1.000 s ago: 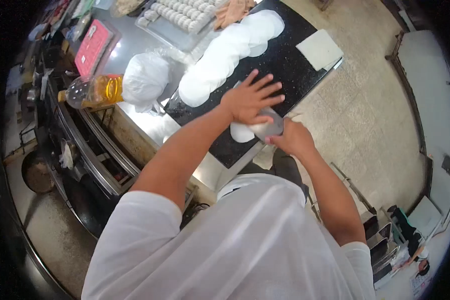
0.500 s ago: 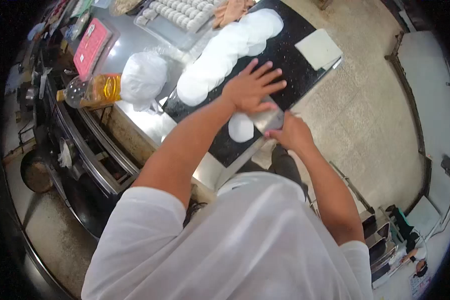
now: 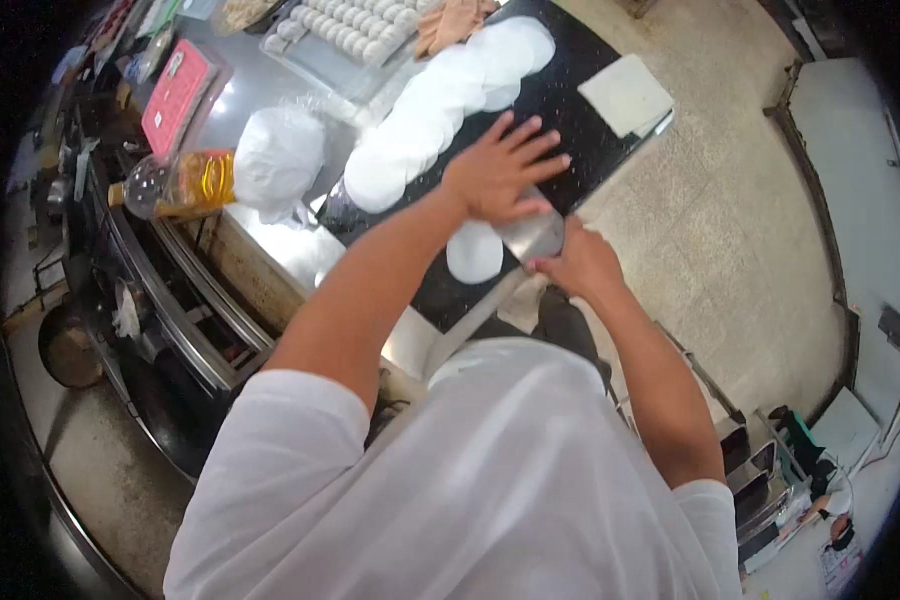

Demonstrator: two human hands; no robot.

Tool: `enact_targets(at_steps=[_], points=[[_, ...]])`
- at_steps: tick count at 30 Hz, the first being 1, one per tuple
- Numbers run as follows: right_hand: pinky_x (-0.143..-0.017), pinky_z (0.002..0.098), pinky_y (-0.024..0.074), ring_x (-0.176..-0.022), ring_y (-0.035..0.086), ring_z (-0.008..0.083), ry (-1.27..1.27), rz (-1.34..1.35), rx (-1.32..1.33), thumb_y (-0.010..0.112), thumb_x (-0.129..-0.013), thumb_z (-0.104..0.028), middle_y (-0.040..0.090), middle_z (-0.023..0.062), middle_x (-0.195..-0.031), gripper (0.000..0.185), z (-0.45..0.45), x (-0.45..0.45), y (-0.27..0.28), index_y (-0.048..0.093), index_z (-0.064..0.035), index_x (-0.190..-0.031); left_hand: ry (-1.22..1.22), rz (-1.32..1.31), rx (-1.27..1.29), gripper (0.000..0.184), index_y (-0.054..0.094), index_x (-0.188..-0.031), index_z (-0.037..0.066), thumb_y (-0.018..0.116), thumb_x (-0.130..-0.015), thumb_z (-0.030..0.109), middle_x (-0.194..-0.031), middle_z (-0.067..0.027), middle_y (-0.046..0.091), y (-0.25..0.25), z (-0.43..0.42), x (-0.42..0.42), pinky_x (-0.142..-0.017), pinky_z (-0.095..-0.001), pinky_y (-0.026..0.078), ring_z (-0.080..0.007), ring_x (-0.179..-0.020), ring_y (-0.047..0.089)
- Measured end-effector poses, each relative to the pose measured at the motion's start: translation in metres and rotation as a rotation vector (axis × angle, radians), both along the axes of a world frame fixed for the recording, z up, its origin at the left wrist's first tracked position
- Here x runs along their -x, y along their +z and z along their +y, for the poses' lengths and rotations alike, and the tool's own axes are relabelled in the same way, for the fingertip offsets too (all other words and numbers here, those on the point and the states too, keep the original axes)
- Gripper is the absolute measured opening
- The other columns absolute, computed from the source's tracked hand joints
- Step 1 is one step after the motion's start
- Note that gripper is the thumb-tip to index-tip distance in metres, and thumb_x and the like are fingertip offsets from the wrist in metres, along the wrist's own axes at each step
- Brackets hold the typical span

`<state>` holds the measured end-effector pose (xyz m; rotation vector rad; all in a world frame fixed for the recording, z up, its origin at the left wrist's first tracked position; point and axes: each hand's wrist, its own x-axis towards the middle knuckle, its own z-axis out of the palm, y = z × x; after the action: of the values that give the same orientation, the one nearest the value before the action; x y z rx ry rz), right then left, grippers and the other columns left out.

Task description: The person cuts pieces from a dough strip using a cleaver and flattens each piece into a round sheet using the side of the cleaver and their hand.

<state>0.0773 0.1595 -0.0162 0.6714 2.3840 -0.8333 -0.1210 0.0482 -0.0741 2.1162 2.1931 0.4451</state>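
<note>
On a black board (image 3: 588, 150), my right hand (image 3: 582, 262) is closed around the handle end of a cleaver with a broad, flat metal blade (image 3: 533, 236). My left hand (image 3: 495, 178) lies palm down over the blade, fingers spread, partly hiding it. Whatever is under the blade cannot be seen. Just left of the blade, a single thin white dough wrapper (image 3: 475, 254) rests on the board. Beyond my left hand, a long overlapping row of round white wrappers (image 3: 435, 112) stretches toward the far end.
A folded pale cloth (image 3: 625, 95) sits at the board's right edge. To the left are a white plastic bag (image 3: 278, 160), an oil bottle (image 3: 185, 182) and a pink tray (image 3: 177, 98). Farther back, a tray (image 3: 355, 28) holds rows of white pieces beside orange-brown gloves (image 3: 452, 24).
The view has shifted slightly, so the board and wrappers appear a little farther left. Both hands keep their hold on the cleaver, and its blade looks less blurred.
</note>
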Motion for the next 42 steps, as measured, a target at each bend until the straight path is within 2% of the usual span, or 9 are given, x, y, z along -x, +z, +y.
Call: enact_targets(at_steps=[7, 10, 15, 21, 26, 32, 36, 38, 42], points=[[-0.081, 0.0524, 0.0561, -0.095, 0.070, 0.0469, -0.154, -0.082, 0.190, 0.087, -0.075, -0.041, 0.072, 0.0289, -0.098, 0.078, -0.038, -0.077, -0.005, 0.049, 0.0041, -0.125, -0.246, -0.170, 0.176, 0.070, 0.051, -0.151, 0.023, 0.051, -0.095, 0.064, -0.158, -0.0089, 0.044, -0.003, -0.034, -0.076, -0.124, -0.0623, 0.010, -0.0369, -0.153, 0.028], [-0.081, 0.0514, 0.0570, -0.095, 0.071, 0.0449, -0.193, -0.213, 0.148, 0.088, -0.073, -0.042, 0.072, 0.0291, -0.099, 0.079, -0.017, -0.059, -0.002, 0.049, 0.0046, -0.124, -0.210, -0.150, 0.137, 0.070, 0.051, -0.151, 0.023, 0.053, -0.093, 0.064, -0.158, -0.0079, 0.045, 0.005, -0.018, -0.074, -0.123, -0.0627, 0.010, -0.0362, -0.153, 0.028], [-0.083, 0.0509, 0.0567, -0.096, 0.071, 0.0442, -0.033, -0.023, 0.008, 0.087, -0.074, -0.047, 0.073, 0.0272, -0.098, 0.076, 0.021, 0.004, 0.002, 0.054, 0.0042, -0.120, 0.017, -0.026, 0.042, 0.072, 0.050, -0.151, 0.023, 0.055, -0.093, 0.064, -0.159, -0.0096, 0.043, 0.009, 0.016, -0.005, -0.124, -0.0605, 0.012, -0.0371, -0.153, 0.028], [-0.083, 0.0521, 0.0560, -0.095, 0.071, 0.0457, -0.094, -0.112, 0.312, 0.084, -0.077, -0.046, 0.073, 0.0275, -0.096, 0.078, -0.027, -0.088, -0.031, 0.050, 0.0045, -0.126, -0.076, -0.144, 0.126, 0.074, 0.048, -0.153, 0.025, 0.054, -0.092, 0.067, -0.160, -0.0100, 0.042, 0.003, -0.042, -0.089, -0.125, -0.0609, 0.010, -0.0356, -0.153, 0.027], [-0.079, 0.0526, 0.0571, -0.091, 0.072, 0.0437, -0.221, -0.055, 0.162, 0.084, -0.077, -0.046, 0.073, 0.0253, -0.093, 0.075, 0.005, -0.068, -0.017, 0.051, 0.0036, -0.122, -0.122, -0.106, 0.018, 0.074, 0.047, -0.154, 0.026, 0.052, -0.093, 0.067, -0.160, -0.0095, 0.042, -0.007, 0.006, -0.073, -0.124, -0.0620, 0.008, -0.0358, -0.153, 0.027], [-0.079, 0.0526, 0.0563, -0.092, 0.072, 0.0449, -0.054, 0.062, 0.003, 0.083, -0.078, -0.047, 0.072, 0.0273, -0.097, 0.068, 0.025, -0.018, -0.002, 0.057, 0.0030, -0.115, 0.088, -0.018, -0.028, 0.072, 0.048, -0.153, 0.027, 0.053, -0.093, 0.066, -0.162, -0.0099, 0.040, 0.007, 0.024, -0.022, -0.123, -0.0631, 0.010, -0.0373, -0.154, 0.026], [-0.083, 0.0525, 0.0546, -0.095, 0.071, 0.0444, -0.110, 0.062, 0.359, 0.083, -0.077, -0.048, 0.072, 0.0276, -0.098, 0.066, -0.031, -0.077, -0.039, 0.058, -0.0001, -0.115, 0.040, -0.040, 0.126, 0.072, 0.048, -0.153, 0.027, 0.051, -0.093, 0.067, -0.164, -0.0098, 0.036, 0.017, -0.044, -0.061, -0.124, -0.0626, 0.009, -0.0366, -0.155, 0.024], [-0.083, 0.0524, 0.0548, -0.095, 0.071, 0.0435, -0.068, 0.005, 0.307, 0.084, -0.076, -0.046, 0.072, 0.0269, -0.099, 0.065, -0.032, -0.062, -0.029, 0.059, 0.0002, -0.114, -0.061, -0.173, 0.150, 0.072, 0.048, -0.153, 0.028, 0.052, -0.093, 0.068, -0.163, -0.0098, 0.038, 0.003, -0.062, -0.067, -0.124, -0.0625, 0.008, -0.0361, -0.155, 0.025], [-0.084, 0.0511, 0.0561, -0.095, 0.073, 0.0394, -0.105, 0.002, 0.078, 0.085, -0.077, -0.043, 0.074, 0.0245, -0.098, 0.064, -0.001, -0.020, -0.010, 0.059, -0.0010, -0.116, -0.003, 0.015, 0.072, 0.085, 0.047, -0.154, 0.023, 0.055, -0.087, 0.076, -0.164, -0.0074, 0.036, 0.000, -0.009, -0.025, -0.125, -0.0626, 0.003, -0.0341, -0.155, 0.024]])
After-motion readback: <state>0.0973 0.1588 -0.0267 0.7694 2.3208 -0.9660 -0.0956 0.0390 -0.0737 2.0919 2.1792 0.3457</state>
